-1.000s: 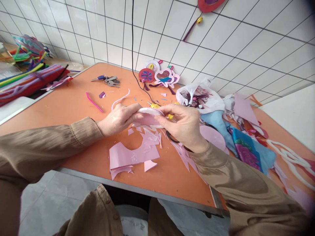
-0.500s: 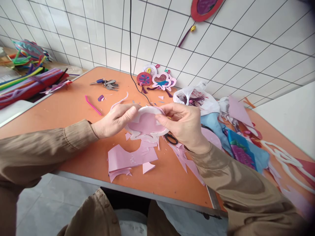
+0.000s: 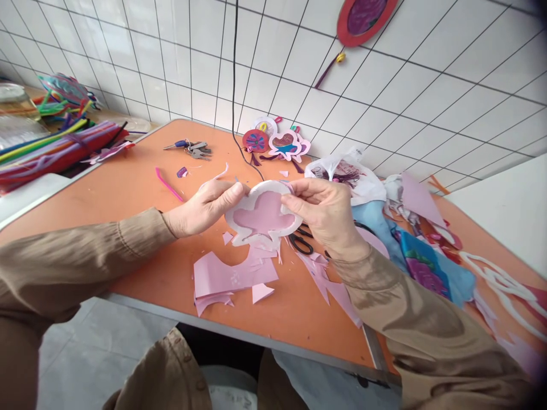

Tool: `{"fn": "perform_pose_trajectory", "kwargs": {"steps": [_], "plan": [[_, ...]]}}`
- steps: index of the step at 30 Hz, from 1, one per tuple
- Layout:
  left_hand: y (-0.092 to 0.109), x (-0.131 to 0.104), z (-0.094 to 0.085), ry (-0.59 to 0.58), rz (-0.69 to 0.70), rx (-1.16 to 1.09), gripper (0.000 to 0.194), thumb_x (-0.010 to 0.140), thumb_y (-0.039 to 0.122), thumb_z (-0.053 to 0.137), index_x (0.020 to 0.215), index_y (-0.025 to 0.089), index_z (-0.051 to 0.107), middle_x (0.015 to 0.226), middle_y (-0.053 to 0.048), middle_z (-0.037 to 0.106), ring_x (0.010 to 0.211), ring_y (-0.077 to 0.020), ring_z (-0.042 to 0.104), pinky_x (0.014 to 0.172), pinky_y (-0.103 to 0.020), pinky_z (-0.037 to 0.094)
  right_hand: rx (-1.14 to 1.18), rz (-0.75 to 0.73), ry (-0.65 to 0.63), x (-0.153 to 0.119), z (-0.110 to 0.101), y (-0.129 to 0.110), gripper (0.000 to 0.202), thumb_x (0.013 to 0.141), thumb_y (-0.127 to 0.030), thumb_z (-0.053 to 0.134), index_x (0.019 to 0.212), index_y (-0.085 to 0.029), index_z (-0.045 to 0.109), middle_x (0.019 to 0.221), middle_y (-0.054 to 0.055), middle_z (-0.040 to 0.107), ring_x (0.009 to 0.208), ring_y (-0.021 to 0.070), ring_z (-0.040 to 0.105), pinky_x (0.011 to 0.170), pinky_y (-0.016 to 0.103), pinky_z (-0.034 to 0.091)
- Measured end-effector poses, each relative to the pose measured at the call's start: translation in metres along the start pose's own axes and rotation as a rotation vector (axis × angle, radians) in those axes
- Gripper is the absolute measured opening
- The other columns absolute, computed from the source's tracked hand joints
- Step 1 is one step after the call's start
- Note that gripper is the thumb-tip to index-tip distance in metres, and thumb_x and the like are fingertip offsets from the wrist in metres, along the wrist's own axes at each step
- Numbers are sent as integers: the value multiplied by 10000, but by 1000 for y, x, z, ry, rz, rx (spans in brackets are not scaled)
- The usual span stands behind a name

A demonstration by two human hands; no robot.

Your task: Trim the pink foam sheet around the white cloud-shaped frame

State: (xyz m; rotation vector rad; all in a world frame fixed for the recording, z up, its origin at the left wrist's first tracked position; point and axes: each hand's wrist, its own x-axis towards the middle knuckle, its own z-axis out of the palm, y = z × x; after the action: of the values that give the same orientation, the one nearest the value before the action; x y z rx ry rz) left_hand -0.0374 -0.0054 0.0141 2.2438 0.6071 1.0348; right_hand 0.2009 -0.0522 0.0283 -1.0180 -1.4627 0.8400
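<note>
Between my hands, raised over the table, is a pink paper cutout with a thick white border and a scalloped outline. My left hand grips its left edge, thumb on the near face and the other fingers partly hidden behind. At the upper right edge, my right hand pinches the cutout between thumb and fingers. Black-handled scissors lie just below my right hand, partly covered. Pink paper scraps are spread on the table under the cutout.
Keys and a pink strip lie on the orange table. Finished ornaments lean by the tiled wall, near a white plastic bag. Blue fabric is at right, pipe cleaners at left.
The cutout has tilted so its pink centre and white border face me more fully. Both hands keep their hold, and the view has shifted slightly.
</note>
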Motion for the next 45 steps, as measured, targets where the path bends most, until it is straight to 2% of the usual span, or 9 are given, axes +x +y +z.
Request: {"fn": "perform_pose_trajectory", "kwargs": {"steps": [5, 9, 14, 16, 19, 23, 30, 37, 45], "plan": [[-1, 0, -1, -22, 22, -42, 743, 1074, 795, 339, 735, 193, 612, 686, -46, 618, 645, -175, 572, 582, -307, 482, -47, -49, -15, 1, -3, 4, 132, 749, -271, 930, 803, -252, 810, 712, -5, 788, 594, 151, 717, 580, 304, 638], [3, 1, -1, -106, -55, -123, 655, 1019, 769, 562, 731, 182, 599, 619, 2, 534, 570, -134, 499, 500, -269, 383, -106, -137, -40, -2, -1, 4, 94, 800, -245, 891, 796, -269, 800, 710, 5, 783, 598, 166, 708, 557, 320, 615], [1, 2, 0, -110, -87, -204, 594, 938, 697, 753, 1137, 138, 731, 890, -76, 734, 744, -192, 676, 604, -279, 511, -169, -133, -32, -7, 5, 1, 91, 809, -265, 871, 798, -247, 783, 758, 11, 793, 631, 167, 703, 591, 333, 601], [-1, 2, 0, -119, -53, -142, 599, 907, 677, 799, 1150, 133, 737, 903, -74, 735, 763, -194, 678, 648, -290, 535, -182, -132, -33, -8, 6, 1, 99, 803, -273, 871, 796, -243, 777, 760, 6, 791, 625, 161, 691, 601, 337, 591], [-2, 1, -1, -136, -42, -123, 566, 920, 684, 780, 1041, 133, 739, 806, -44, 691, 696, -172, 639, 614, -278, 510, -184, -153, -40, -8, 6, 1, 95, 805, -267, 862, 784, -244, 772, 729, -1, 769, 607, 157, 672, 587, 337, 564], [2, 1, 0, -160, -138, -293, 617, 967, 698, 719, 1199, 127, 727, 922, -94, 760, 778, -202, 708, 608, -271, 530, -211, -156, -62, -9, 9, -1, 97, 820, -285, 856, 781, -248, 775, 727, 2, 764, 616, 159, 667, 574, 332, 558], [4, 3, 4, -194, -165, -342, 549, 987, 670, 709, 803, 154, 685, 604, 19, 546, 508, -95, 445, 424, -225, 317, -190, -115, -89, -11, 15, -2, 93, 805, -305, 863, 784, -235, 805, 729, 6, 779, 618, 143, 654, 553, 294, 555], [0, 3, 5, -162, -256, -445, 510, 937, 650, 780, 818, 162, 693, 640, -11, 632, 515, -119, 544, 439, -228, 441, -91, -63, -150, -7, 9, -6, 372, 854, -568, 867, 748, -220, 789, 737, 18, 774, 640, 144, 684, 553, 273, 563], [-6, 5, 4, -167, -254, -524, 512, 943, 628, 775, 765, 174, 622, 600, 2, 595, 481, -116, 524, 433, -234, 414, 34, 43, -129, 10, -15, 1, 489, 816, -746, 836, 824, -257, 833, 791, 55, 840, 725, 199, 811, 620, 297, 632]]}}
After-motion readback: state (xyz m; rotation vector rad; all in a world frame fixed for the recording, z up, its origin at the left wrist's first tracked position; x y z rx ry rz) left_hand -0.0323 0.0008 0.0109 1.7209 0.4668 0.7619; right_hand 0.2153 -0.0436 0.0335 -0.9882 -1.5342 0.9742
